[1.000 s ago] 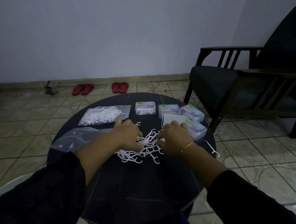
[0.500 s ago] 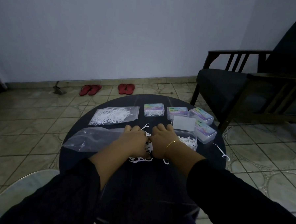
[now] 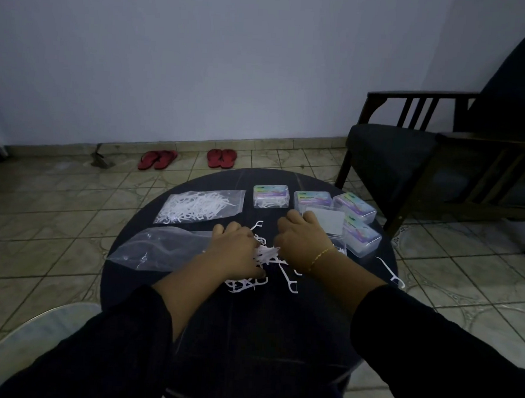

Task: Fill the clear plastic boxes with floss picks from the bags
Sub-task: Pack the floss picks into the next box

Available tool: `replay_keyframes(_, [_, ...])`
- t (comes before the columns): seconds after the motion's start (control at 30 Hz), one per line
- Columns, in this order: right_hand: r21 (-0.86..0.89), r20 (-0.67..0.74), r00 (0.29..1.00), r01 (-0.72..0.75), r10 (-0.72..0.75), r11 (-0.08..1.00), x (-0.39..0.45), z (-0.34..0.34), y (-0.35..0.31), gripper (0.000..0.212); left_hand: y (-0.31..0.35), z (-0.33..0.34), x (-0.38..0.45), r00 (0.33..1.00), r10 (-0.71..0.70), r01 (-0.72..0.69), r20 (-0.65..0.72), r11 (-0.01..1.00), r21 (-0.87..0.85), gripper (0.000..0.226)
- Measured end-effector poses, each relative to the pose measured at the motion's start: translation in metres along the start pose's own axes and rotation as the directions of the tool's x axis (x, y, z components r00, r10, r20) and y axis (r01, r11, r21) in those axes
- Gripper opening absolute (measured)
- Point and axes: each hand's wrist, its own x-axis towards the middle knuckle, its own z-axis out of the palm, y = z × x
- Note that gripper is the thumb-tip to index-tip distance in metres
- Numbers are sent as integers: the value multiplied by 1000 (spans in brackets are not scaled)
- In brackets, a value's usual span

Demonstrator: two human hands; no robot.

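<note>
On the round dark table [image 3: 248,326], a loose pile of white floss picks [image 3: 263,255] lies between my hands. My left hand [image 3: 237,247] has its fingers curled over the left side of the pile and grips a bunch. My right hand [image 3: 303,240], with a gold bracelet, curls over the right side and holds picks too. Just behind my right hand stands an open clear box [image 3: 329,228] with its lid up. A full bag of picks [image 3: 200,207] lies at the back left, and an emptied bag [image 3: 161,248] lies beside my left hand.
Several closed boxes sit at the back right: one [image 3: 270,196], another [image 3: 313,198], a third [image 3: 353,206]. A stray pick [image 3: 391,272] lies near the table's right edge. A dark armchair [image 3: 424,164] stands to the right, and red sandals [image 3: 190,160] lie by the wall.
My hands have drawn together from either side of the spread pile and bunched the picks between them. The pile is tighter and sits nearer the open box.
</note>
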Motion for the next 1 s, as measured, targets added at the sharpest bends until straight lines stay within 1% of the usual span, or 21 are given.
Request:
replay_keyframes(0.2, [22,-83,996,-39,40,999,-9,-10,15,24,4,-5,3,999,-11,9,-32,998,-64,69])
replay_keyframes(0.4, [22,-78,985,-155,157,988,-26,-16,39,26,15,-8,11,999,0,-4,-54,998,-69,64])
replay_keyframes(0.57, [16,-12,965,-262,262,965,-44,-9,58,27,24,-6,17,999,16,-19,-38,998,-66,57])
replay_keyframes(0.67, [1,33,950,-311,311,950,-50,-2,65,29,31,-4,20,1000,-6,5,-28,998,-65,54])
replay_keyframes(0.77, [8,79,939,-337,336,941,-52,4,66,32,38,-1,22,999,-40,39,-15,998,-43,60])
replay_keyframes(0.87, [58,131,930,-352,342,934,-53,5,67,36,47,2,24,998,-66,66,-7,997,-35,74])
replay_keyframes(0.93, [102,143,918,-385,370,917,-54,6,68,36,51,5,25,996,-79,78,-30,996,-38,71])
replay_keyframes(1.0, [153,139,892,-448,430,881,-58,7,72,34,54,6,25,995,-92,91,-40,995,-31,65])
